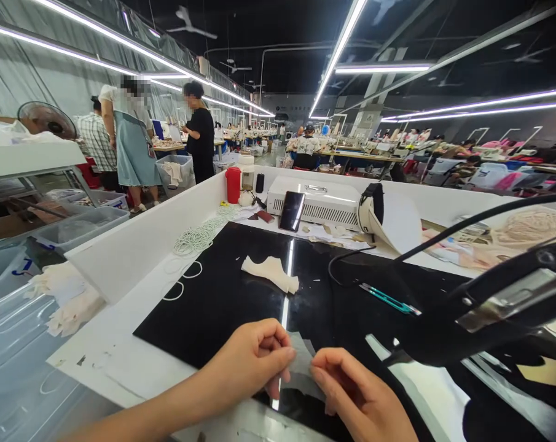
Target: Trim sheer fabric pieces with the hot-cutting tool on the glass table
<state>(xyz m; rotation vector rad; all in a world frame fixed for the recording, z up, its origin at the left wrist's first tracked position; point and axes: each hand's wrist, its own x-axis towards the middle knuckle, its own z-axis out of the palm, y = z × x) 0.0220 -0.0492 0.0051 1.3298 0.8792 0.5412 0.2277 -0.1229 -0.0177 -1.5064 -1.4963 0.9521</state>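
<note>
Translucent sheet (301,367) between both hands, at near part of black mat (204,294). Left hand (259,359): fingers curled, pinching its left side, forearm angled in from lower left. Right hand (361,393): fingers bent, pinching right edge.

The left hand (262,362) and right hand (360,390) pinch a translucent sheet (304,363) over the black mat (204,307).
</note>
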